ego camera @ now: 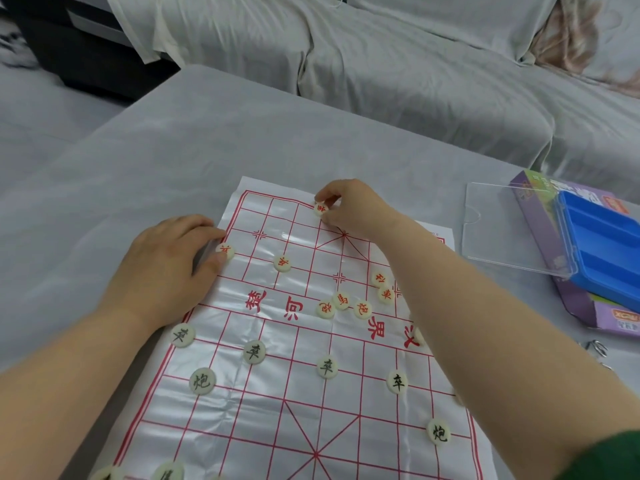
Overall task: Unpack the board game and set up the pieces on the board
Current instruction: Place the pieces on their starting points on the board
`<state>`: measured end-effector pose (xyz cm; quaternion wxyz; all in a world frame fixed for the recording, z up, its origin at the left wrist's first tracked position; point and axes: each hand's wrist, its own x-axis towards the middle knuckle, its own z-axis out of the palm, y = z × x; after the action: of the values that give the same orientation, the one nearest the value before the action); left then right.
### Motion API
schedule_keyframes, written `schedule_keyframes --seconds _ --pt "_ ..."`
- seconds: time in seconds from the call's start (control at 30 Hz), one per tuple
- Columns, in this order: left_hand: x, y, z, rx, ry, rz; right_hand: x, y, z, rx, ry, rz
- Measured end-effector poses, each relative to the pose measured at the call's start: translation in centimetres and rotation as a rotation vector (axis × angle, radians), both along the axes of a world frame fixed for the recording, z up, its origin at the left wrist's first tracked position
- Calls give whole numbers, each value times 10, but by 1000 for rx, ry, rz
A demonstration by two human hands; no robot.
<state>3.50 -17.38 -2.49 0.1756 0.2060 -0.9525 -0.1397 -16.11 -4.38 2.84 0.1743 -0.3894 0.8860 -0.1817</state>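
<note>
While right hand (349,206) pinches red piece (320,208), upper centre, left hand (166,268) touches second piece (225,251) at board (263,403) edge, grip unclear. Step: placing red side; next needs exact seating on crossing.

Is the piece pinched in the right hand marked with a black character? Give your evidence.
No: the piece that the right hand pinches near the far edge of the board bears a red character.

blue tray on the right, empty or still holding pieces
Empty in the part that shows: the blue tray has bare grooves with nothing in them; its right end is out of frame.
</note>
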Motion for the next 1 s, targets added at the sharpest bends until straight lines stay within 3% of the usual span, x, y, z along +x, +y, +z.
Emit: schedule_keyframes --seconds 0.77,1.0 --pt "0 2 3 0 -8 8 -3 5 -2 -5 18 -54" --pt "0 2 3 -7 12 1 0 -3 -5 55 110 -13"
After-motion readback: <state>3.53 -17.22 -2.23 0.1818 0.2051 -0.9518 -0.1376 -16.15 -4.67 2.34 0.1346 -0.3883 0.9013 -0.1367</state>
